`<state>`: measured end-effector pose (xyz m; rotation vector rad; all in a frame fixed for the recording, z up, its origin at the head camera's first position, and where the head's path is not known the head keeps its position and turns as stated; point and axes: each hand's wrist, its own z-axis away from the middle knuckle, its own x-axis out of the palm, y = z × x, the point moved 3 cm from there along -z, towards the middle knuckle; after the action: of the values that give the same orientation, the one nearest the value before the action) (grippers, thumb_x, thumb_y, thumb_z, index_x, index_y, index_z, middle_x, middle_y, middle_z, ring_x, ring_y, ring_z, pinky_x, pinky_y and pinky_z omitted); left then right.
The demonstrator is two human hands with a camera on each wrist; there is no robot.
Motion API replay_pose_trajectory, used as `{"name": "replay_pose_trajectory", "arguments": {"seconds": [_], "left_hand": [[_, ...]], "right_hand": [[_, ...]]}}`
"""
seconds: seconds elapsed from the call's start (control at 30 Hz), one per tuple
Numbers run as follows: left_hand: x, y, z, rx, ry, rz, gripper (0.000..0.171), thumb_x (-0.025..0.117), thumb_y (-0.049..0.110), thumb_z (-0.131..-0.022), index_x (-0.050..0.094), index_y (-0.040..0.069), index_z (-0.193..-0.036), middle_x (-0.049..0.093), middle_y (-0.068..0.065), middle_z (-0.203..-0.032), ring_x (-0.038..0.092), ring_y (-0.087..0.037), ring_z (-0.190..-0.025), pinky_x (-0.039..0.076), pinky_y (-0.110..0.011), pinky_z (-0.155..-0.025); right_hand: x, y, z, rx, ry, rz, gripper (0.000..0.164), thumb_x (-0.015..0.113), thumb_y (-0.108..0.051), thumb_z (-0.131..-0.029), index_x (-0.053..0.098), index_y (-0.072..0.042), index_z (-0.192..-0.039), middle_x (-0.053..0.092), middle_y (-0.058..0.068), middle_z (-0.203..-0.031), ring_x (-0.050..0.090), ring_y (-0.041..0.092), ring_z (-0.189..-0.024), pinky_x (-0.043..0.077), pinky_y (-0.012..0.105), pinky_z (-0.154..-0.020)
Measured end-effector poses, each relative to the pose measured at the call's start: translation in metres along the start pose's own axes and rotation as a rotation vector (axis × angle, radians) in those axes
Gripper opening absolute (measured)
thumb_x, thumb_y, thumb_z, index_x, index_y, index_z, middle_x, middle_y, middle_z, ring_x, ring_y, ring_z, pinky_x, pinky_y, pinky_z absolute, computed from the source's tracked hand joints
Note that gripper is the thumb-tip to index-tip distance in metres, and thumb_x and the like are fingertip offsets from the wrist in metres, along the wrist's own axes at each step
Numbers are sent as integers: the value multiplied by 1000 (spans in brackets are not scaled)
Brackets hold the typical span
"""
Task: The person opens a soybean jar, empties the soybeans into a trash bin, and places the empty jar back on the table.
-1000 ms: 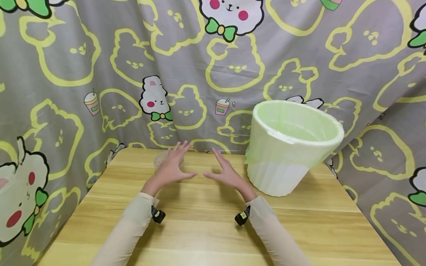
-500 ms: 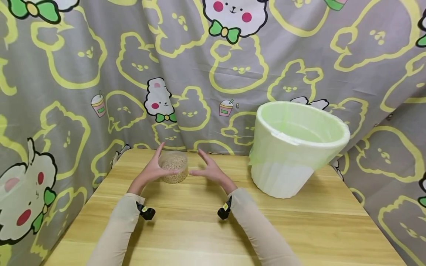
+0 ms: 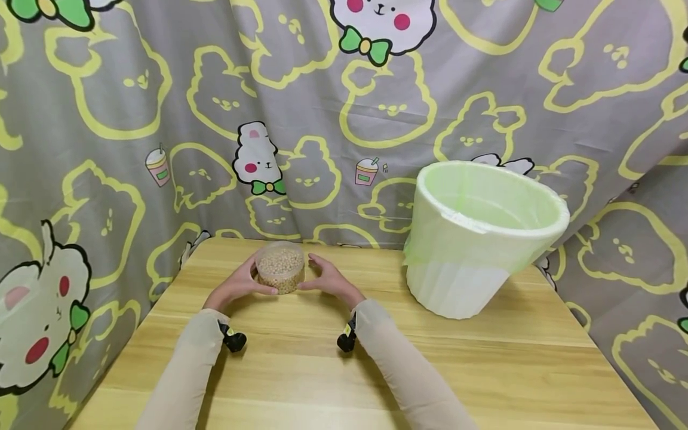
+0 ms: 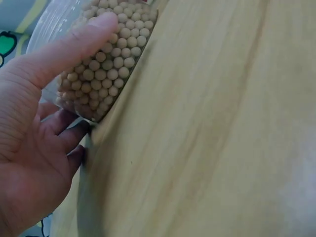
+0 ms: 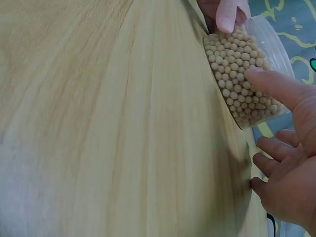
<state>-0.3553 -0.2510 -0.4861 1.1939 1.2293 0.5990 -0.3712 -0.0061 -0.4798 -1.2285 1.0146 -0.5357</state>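
Observation:
A clear round plastic tub (image 3: 280,276) full of small tan bean-like balls is near the table's back edge, left of the middle. My left hand (image 3: 236,285) holds its left side. In the left wrist view the left thumb (image 4: 81,42) lies across the tub's front wall, with fingers curled by its base. On the other side is my right hand (image 3: 332,280), its thumb tip touching the tub (image 5: 239,79) in the right wrist view. The other right fingers (image 5: 269,160) are spread loosely, apart from the wall.
A tall white bin (image 3: 457,275) with a pale green liner stands at the right of the wooden table (image 3: 322,370). Behind the table and along its sides hangs a grey cartoon-print curtain (image 3: 317,113).
Both hands have moved left, to either side of the tub, and closed in on it. The tub, mostly hidden behind the left hand at first, now shows between them, tilted slightly toward me.

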Motion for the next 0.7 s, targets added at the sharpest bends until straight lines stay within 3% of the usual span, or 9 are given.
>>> {"name": "replay_pose_trajectory", "arguments": {"seconds": [0.37, 0.6, 0.7], "left_hand": [[-4, -4, -4, -82, -8, -22, 120, 91, 6, -73, 13, 9, -164, 22, -24, -167, 21, -44, -154, 18, -59, -125], [-1, -4, -4, -98, 49, -62, 110, 95, 15, -70, 32, 8, -160, 39, -20, -161, 36, -39, -149, 29, -56, -122], [4, 1, -5, -71, 64, -61, 107, 95, 15, -69, 37, 8, -158, 45, -20, -157, 43, -39, -145, 34, -56, -120]], "right_hand": [[12, -5, -12, -15, 19, -10, 79, 79, 2, -84, 40, 2, -153, 43, 19, -158, 40, 34, -149, 31, 41, -124], [8, -2, -10, -16, 55, -71, 77, 80, 3, -83, 44, 1, -151, 46, 19, -155, 44, 33, -146, 38, 40, -120], [1, 0, -5, -35, 59, -100, 75, 82, 2, -82, 48, -1, -150, 51, 18, -152, 48, 32, -143, 41, 40, -117]]}}
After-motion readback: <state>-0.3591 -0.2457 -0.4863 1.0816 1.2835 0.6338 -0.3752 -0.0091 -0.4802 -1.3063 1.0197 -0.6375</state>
